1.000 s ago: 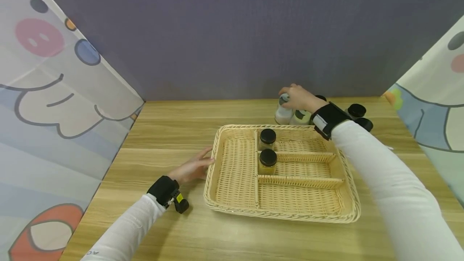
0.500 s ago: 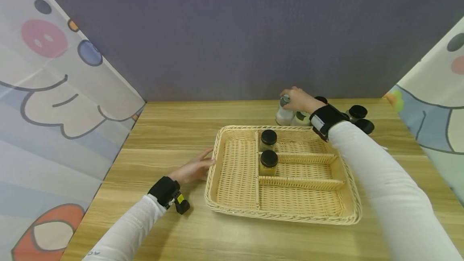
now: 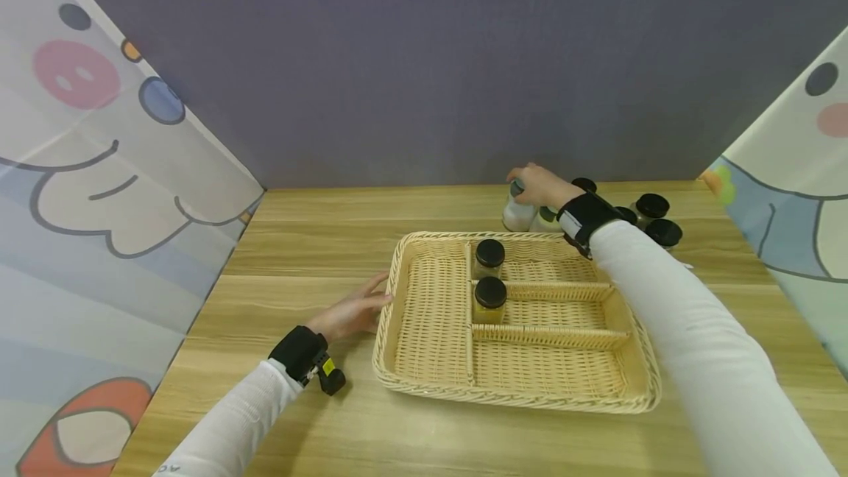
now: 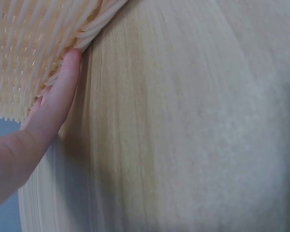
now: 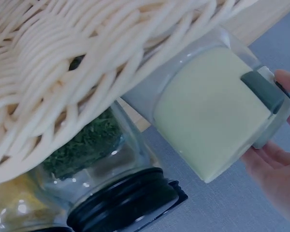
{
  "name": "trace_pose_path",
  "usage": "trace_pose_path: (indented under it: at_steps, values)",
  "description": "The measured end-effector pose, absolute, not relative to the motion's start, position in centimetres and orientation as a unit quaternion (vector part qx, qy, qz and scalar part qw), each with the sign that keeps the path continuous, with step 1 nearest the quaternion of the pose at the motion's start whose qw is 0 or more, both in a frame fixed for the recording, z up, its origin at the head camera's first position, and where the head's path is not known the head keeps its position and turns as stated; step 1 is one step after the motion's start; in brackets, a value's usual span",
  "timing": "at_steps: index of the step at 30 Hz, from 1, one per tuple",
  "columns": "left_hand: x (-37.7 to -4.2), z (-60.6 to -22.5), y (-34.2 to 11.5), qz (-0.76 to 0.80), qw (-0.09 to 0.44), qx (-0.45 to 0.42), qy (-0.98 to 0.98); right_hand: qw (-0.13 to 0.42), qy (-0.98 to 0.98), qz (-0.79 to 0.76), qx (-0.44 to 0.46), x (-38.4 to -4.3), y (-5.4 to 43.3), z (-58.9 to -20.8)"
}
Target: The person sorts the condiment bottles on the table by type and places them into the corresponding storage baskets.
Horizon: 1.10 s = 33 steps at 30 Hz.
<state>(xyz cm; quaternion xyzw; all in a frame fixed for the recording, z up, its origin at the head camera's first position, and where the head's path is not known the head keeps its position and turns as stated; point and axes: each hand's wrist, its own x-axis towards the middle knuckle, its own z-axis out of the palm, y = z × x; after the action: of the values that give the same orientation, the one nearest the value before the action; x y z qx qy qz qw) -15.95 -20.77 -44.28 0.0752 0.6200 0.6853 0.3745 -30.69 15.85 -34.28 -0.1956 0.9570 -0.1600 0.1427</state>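
My left hand (image 3: pixel 352 313) rests against the left side of a divided wicker basket (image 3: pixel 430 392), its fingers fairly straight; in the left wrist view a finger (image 4: pixel 63 92) lies along the weave. Behind the basket, my right hand (image 3: pixel 539 186) holds the top of a glass jar of white contents (image 3: pixel 517 216), its fingers around the grey-green lid (image 3: pixel 517 188). Close beside it stands a jar with pale green contents (image 3: pixel 545 222), large in the right wrist view with a dark green clip (image 5: pixel 263 92). That jar partly hides my fingers (image 5: pixel 275 179) there.
Two black-lidded jars, one clear (image 3: pixel 489 256) and one yellow (image 3: pixel 490 300), stand in the basket's right-hand compartments. Several black-lidded jars (image 3: pixel 652 206) stand behind its right corner, one with green herbs (image 5: pixel 87 145). A grey wall (image 3: pixel 424 79) borders the table's far edge (image 3: pixel 318 197).
The right hand has lowered slightly, staying on the lid. Its wrist and forearm have shifted left, uncovering more of the black-lidded jars. The left hand and basket stay in place.
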Motion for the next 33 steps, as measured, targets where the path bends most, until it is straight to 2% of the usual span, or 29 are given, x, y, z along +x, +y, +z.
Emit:
trace_pose_path:
  at_steps: [33]
  values:
    - [-16.16,-44.50,-21.01,0.686,0.380,0.090,0.614,0.118,0.963,-0.124,-0.210,-31.10,15.46,-35.09]
